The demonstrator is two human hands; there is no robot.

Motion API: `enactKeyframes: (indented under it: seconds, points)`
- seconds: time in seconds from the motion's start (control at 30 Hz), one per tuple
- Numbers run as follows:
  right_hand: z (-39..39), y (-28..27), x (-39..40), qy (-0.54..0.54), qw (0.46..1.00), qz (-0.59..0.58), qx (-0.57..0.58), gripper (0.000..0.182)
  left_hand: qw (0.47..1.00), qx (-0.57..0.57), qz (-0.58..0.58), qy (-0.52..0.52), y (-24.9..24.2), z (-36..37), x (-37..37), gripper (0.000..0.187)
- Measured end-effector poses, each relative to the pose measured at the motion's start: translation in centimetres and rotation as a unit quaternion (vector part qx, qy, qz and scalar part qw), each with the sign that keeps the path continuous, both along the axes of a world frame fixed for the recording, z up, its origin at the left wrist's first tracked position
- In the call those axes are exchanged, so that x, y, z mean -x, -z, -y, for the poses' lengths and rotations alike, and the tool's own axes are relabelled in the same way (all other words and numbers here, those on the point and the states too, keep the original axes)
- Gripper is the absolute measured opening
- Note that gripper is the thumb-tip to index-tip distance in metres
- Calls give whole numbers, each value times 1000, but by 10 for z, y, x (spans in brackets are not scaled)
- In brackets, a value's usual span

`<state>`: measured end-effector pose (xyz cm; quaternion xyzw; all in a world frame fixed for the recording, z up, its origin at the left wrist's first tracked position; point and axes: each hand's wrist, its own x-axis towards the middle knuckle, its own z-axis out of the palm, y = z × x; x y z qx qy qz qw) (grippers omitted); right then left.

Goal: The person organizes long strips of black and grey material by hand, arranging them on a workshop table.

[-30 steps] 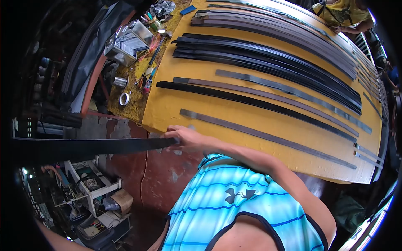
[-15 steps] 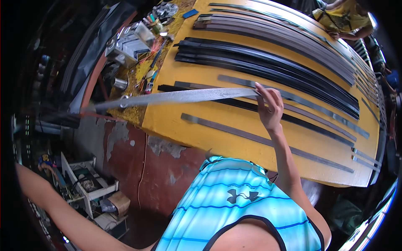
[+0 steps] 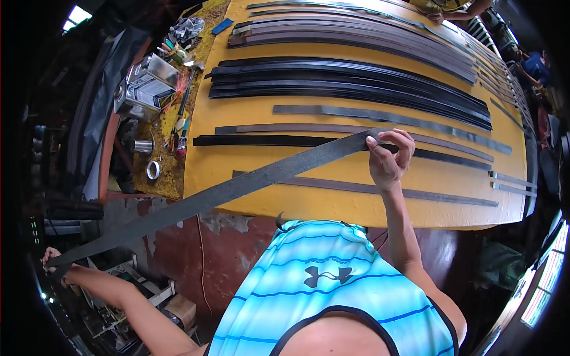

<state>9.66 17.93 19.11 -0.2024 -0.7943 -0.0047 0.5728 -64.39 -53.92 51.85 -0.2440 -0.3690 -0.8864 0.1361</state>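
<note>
A long, flat dark grey strap (image 3: 237, 178), like a belt blank, stretches diagonally between my two hands above the table's near edge. My right hand (image 3: 390, 159) pinches its upper end between thumb and fingers over the yellow table. Far out at the lower left, my left hand (image 3: 53, 261) is closed on the other end. Beneath my right hand lie a thin black strap (image 3: 285, 141) and a brownish strap (image 3: 332, 128). Closer to me is another single strap (image 3: 380, 190).
Stacks of black straps (image 3: 350, 89) and brownish straps (image 3: 356, 41) cover the yellow table (image 3: 202, 172). A side bench on the left holds a metal can (image 3: 145, 89), a tape roll (image 3: 154, 170) and tools. Another person's hand (image 3: 436, 16) is at the far edge.
The strap has swung from nearly level to a downward slant, its dark face now showing. My left hand has come into view at the lower left. The whole view has shifted.
</note>
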Motion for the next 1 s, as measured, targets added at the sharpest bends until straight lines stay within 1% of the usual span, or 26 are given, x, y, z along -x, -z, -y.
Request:
enactKeyframes:
  seconds: [0.03, 0.17, 0.23, 0.27, 0.3, 0.33, 0.37, 0.4, 0.43, 0.47, 0.5, 0.53, 0.57, 0.6, 0.63, 0.67, 0.73, 0.77, 0.83, 0.87, 0.93, 0.97, 1.0]
  points:
    - [0, 0, -2, 23, 1000, 11, -8, 28, 1000, -7, 3, 7, 9, 2, 0, 19]
    - [-3, 4, -11, 35, 999, 9, -2, 32, 998, -33, 14, 47, 45, 1, 3, 19]
    - [-5, 7, -15, 40, 999, -1, 8, 32, 995, -45, 10, 87, 65, -9, 4, 19]
    - [-6, 4, -21, 36, 999, -1, 9, 32, 996, -37, -5, 81, 77, -22, -4, 15]
    - [-7, 1, -27, 59, 998, 21, 16, 32, 972, -16, 38, 232, 86, -36, -23, 10]
    - [-9, 1, -28, 71, 997, 36, 25, 32, 926, 17, 93, 364, 95, -48, -42, 12]
    - [-13, 9, -33, 89, 994, 36, 50, 33, 958, 1, 60, 281, 102, -85, -64, 9]
    - [-17, 8, -36, 91, 992, 43, 76, 39, 980, -6, 32, 197, 107, -141, -111, 10]
    - [-17, 10, -35, 85, 988, 18, 125, 42, 993, 0, 2, 119, 108, -193, -156, 13]
    - [-23, 16, -38, 96, 988, 15, 124, 43, 998, 6, -21, 51, 108, -239, -197, 17]
    - [-35, 26, -44, 70, 992, 16, 107, 39, 998, 25, -50, -37, 113, -287, -232, 23]
    - [-36, 23, -43, 66, 989, 20, 128, 36, 999, -8, -34, 13, 119, -305, -246, 31]
    - [-41, 20, -44, 45, 994, 21, 102, 34, 999, 10, -31, -22, 121, -330, -275, 33]
    - [-44, 20, -41, 36, 996, 24, 72, 33, 999, -8, -22, -40, 127, -346, -286, 31]
    - [-45, 22, -36, 21, 997, 20, 68, 33, 996, 38, -64, -48, 136, -359, -298, 32]
    - [-47, 22, -36, 32, 996, 36, 70, 31, 991, 72, -99, -61, 144, -368, -304, 34]
    - [-51, 15, -36, 47, 995, 57, 64, 30, 982, 105, -114, -110, 149, -388, -321, 33]
    - [-51, 15, -36, 48, 995, 61, 69, 30, 983, 100, -111, -110, 150, -394, -328, 33]
    - [-50, 9, -34, 47, 994, 66, 72, 32, 972, 148, -128, -134, 149, -402, -342, 28]
    - [-49, 6, -33, 47, 994, 68, 70, 32, 972, 146, -126, -134, 147, -406, -346, 28]
    - [-48, 7, -30, 36, 994, 69, 71, 29, 957, 197, -102, -188, 144, -410, -352, 24]
    - [-47, 8, -29, 35, 995, 69, 70, 29, 959, 192, -106, -181, 143, -410, -353, 23]
    - [-44, 10, -27, 23, 993, 63, 96, 31, 959, 191, -107, -182, 143, -409, -352, 23]
